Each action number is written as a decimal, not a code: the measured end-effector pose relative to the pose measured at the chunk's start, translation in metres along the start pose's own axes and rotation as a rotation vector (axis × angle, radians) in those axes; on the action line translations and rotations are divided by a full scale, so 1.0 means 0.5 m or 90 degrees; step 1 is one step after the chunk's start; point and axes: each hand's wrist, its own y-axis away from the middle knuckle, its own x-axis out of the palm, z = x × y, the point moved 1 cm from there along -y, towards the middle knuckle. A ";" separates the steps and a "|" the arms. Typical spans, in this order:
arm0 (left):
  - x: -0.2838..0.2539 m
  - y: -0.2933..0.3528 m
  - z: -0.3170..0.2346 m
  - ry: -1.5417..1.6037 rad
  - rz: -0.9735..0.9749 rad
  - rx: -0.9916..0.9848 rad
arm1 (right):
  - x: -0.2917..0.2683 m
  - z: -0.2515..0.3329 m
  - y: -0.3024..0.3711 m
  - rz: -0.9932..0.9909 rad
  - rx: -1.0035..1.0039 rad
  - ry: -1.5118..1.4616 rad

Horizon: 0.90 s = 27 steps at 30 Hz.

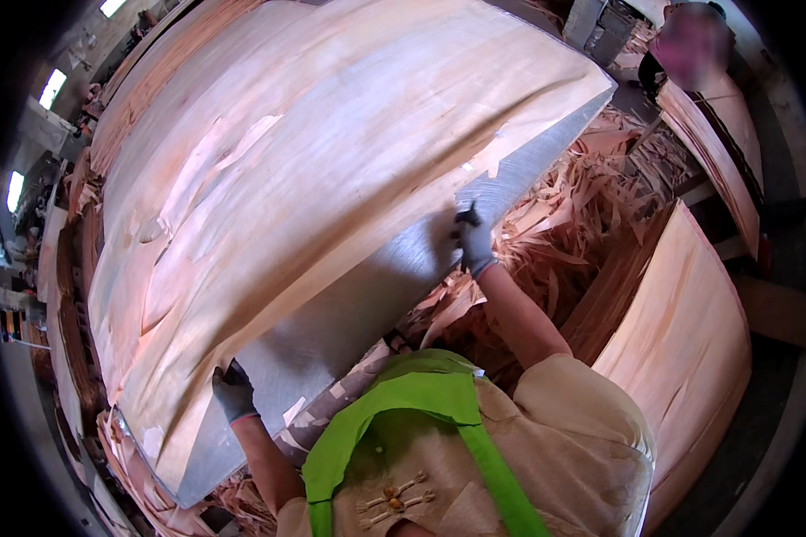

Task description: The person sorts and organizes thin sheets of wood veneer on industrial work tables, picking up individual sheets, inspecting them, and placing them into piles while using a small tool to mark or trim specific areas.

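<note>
A wide, pale wood veneer sheet [331,170] lies over a metal-topped table [331,327], with ripples and a raised fold along its near side. My left hand [234,390], in a grey glove with dark fingertips, pinches the sheet's near edge toward the left end. Over the bare metal strip, close to the table's near edge, is my right hand [474,237], gloved the same way. Its fingers are partly spread, and no veneer shows in them. A small torn flap hangs from the sheet's edge beyond that hand.
Curled veneer scraps [555,233] heap up beside the table on the right. A stack of veneer sheets [680,331] stands at my right. Another person [694,49] is at the far right by more curved sheets [712,152]. Layered veneer [166,67] lies along the far left.
</note>
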 end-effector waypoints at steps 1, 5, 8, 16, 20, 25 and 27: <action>-0.033 -0.020 0.005 0.171 -0.016 -0.044 | -0.025 -0.027 -0.068 -0.040 -0.024 -0.015; -0.010 -0.037 -0.018 0.566 -0.015 -0.181 | -0.050 0.031 -0.231 -0.179 -0.152 -0.043; -0.063 -0.037 -0.020 0.229 -0.039 -0.087 | -0.001 0.069 -0.304 -0.169 -0.154 -0.105; -0.092 -0.091 -0.037 0.425 -0.085 -0.216 | -0.014 0.073 -0.316 -0.104 -0.305 0.674; -0.004 -0.133 -0.071 0.672 -0.082 -0.315 | -0.086 0.082 -0.237 0.122 -0.364 0.804; -0.114 -0.182 0.022 0.552 0.030 -0.225 | -0.004 0.125 -0.151 0.249 -0.346 0.763; -0.052 -0.193 0.007 0.421 0.006 -0.198 | 0.000 0.134 -0.144 0.244 -0.419 0.712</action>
